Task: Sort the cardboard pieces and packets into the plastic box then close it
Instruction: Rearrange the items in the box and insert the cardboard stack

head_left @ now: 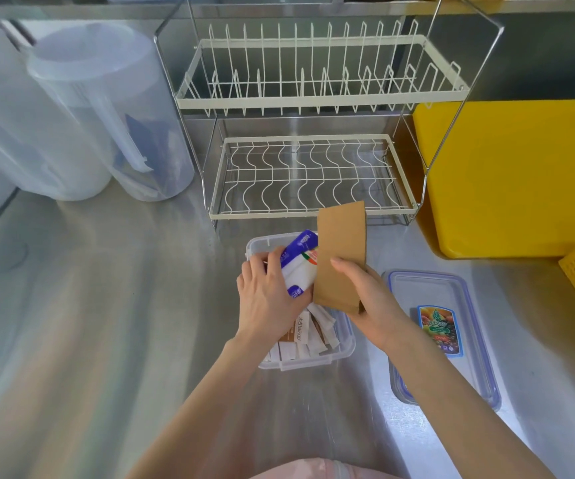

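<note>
The right hand [365,299] is closed around the lower end of a brown cardboard piece [341,250], thumb across its front face and fingers behind it, holding it nearly upright above the plastic box [343,344]. The left hand [269,299] is curled over a white and blue packet [300,264], pressing or tilting it toward the far left part of the box. Under both hands, a row of small white and brown sachets [308,335] stands packed in the near half of the box.

The step in hand looks like making room and sliding the cardboard in. It would go best if the left hand keeps the packet pushed aside so a clear slot opens beside it, and the right hand lowers the card edge-first into that slot (a flat drop would likely catch on the sachets and keep the lid from seating).

The cardboard's long axis runs away from the person, top end pointing up and toward the wire rack [310,178], tilted slightly right. The packet's long axis leans from near left to far right, roughly alongside the card.

The lid [452,295] lies flat on the steel surface [106,323] just right of the box, not yet fitted.
</note>
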Motion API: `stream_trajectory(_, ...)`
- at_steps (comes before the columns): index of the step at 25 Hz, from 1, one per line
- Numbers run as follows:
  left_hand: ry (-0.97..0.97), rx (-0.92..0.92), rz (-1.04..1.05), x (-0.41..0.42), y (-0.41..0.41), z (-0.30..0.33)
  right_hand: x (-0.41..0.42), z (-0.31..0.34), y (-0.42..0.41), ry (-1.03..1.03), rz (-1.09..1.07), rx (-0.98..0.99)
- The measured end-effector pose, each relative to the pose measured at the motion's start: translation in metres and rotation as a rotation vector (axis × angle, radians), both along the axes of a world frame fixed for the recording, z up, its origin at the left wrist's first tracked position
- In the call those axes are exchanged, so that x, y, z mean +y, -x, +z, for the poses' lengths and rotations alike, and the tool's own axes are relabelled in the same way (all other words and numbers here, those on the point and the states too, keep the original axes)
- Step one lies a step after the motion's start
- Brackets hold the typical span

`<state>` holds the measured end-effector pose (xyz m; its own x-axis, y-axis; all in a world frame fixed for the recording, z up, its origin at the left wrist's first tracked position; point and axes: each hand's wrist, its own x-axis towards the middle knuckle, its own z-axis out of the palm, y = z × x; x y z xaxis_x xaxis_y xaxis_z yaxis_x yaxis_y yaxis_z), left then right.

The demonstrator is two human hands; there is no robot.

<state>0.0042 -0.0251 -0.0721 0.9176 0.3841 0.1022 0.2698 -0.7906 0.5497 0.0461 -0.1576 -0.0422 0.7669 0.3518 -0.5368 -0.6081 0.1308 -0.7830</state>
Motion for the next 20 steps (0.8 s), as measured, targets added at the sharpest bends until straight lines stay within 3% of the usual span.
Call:
stream_trajectory(5, 0.098, 0.056, -0.199, -0.002, 0.001, 0.0, -0.017, -0.009, -0.001, -0.107, -0.112, 0.065)
stream_trajectory(9, 0.451, 0.094, -0.25, 0.007, -0.004, 0.007, -0.031, -0.008, -0.006, -0.109, -0.194, 0.05)
stream_trajectory(11, 0.518, 0.084, -0.186, 0.016, -0.014, 0.007, -0.036, -0.007, -0.009, -0.103, -0.206, 0.04)
stream_trajectory(15, 0.26, 0.114, -0.178, 0.026, -0.05, -0.001, -0.042, -0.009, -0.012, -0.067, -0.214, 0.012)
stream_trajectory(18, -0.026, 0.283, -0.308, 0.02, -0.074, -0.012, -0.045, -0.012, -0.012, -0.052, -0.225, 0.027)
stream_trajectory(20, -0.065, 0.342, -0.352, 0.013, -0.083, -0.019, -0.048, -0.013, -0.013, -0.052, -0.225, 0.033)
